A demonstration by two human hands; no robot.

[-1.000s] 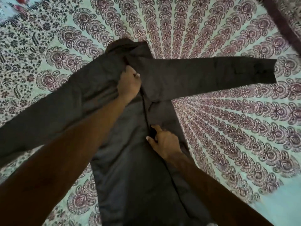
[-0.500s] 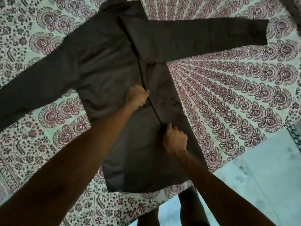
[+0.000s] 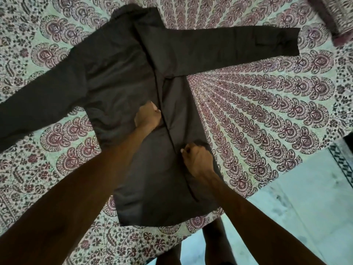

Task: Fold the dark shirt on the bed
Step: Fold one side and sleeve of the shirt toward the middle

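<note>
Shirt (image 3: 122,73) laid flat on bed (image 3: 267,111), long axis running from collar at 12 o'clock to hem at 6. Centre fold is pinched by left hand (image 3: 148,117) and right hand (image 3: 197,159), fingers curled.

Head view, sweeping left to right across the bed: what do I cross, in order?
Outstretched sleeve of the dark shirt → left hand → right hand → other cuff → patterned pillow.

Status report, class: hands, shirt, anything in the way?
Left hand and right hand both grip the centre fold edge. Dark shirt flat on bedsheet, one side folded in, sleeves spread. Nothing lying on it.
</note>
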